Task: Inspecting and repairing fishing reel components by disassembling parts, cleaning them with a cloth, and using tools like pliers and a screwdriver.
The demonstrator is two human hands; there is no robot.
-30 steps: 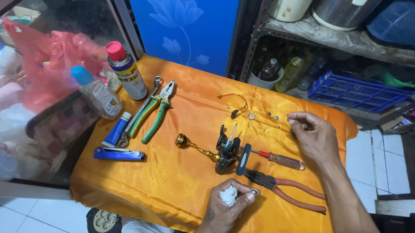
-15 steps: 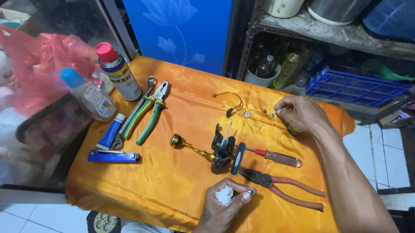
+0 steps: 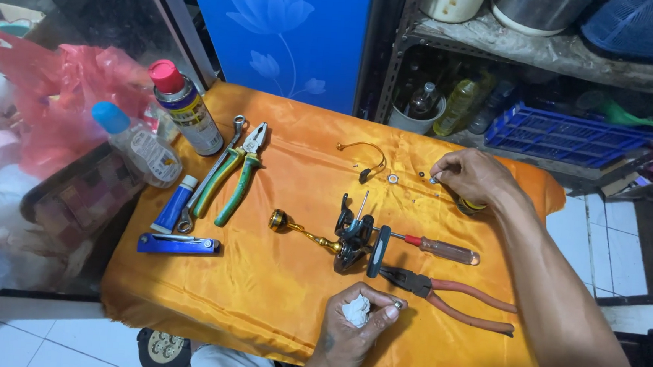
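Worktop (image 3: 272,310) is covered w/ an orange satin cloth; tools are spread across it.

Left hand (image 3: 355,327) is at the near edge, about mid-width. Fingers curled together round a crumpled white wad (image 3: 357,310), tissue or cloth, can't tell which. Thumb & forefinger tips also pinch a small metal ring-like part (image 3: 398,305); too small to say more.

Right hand (image 3: 471,176) is toward the far right corner, palm down, fingertips pinched together on a tiny part (image 3: 434,180) lying on the cloth. Can't tell what the part is. A yellowish object (image 3: 469,207) pokes out under the heel of that hand, mostly hidden.

Just left of the right hand: a small washer (image 3: 393,179) & a few dark specks, then a curved wire bail arm (image 3: 365,157) nearer the far edge.

Center of worktop: a dark fishing-reel body (image 3: 353,239) w/ a gold crank handle (image 3: 300,229) sticking out to the left. Touching its right side, a red-handled screwdriver (image 3: 433,247) lies crosswise. Nearer, long-nose pliers (image 3: 449,295) w/ red-brown grips point left, tip close to the reel, between reel & left hand.

Left side: green-handled combination pliers (image 3: 236,177) & a spanner (image 3: 212,172) lie side by side, angled. A small blue-white tube (image 3: 173,203) sits beside them; a blue flat tool (image 3: 177,244) is near the left edge. At the far left corner stand a red-capped spray can (image 3: 186,108) & a blue-capped clear bottle (image 3: 138,143), both tilted in view.
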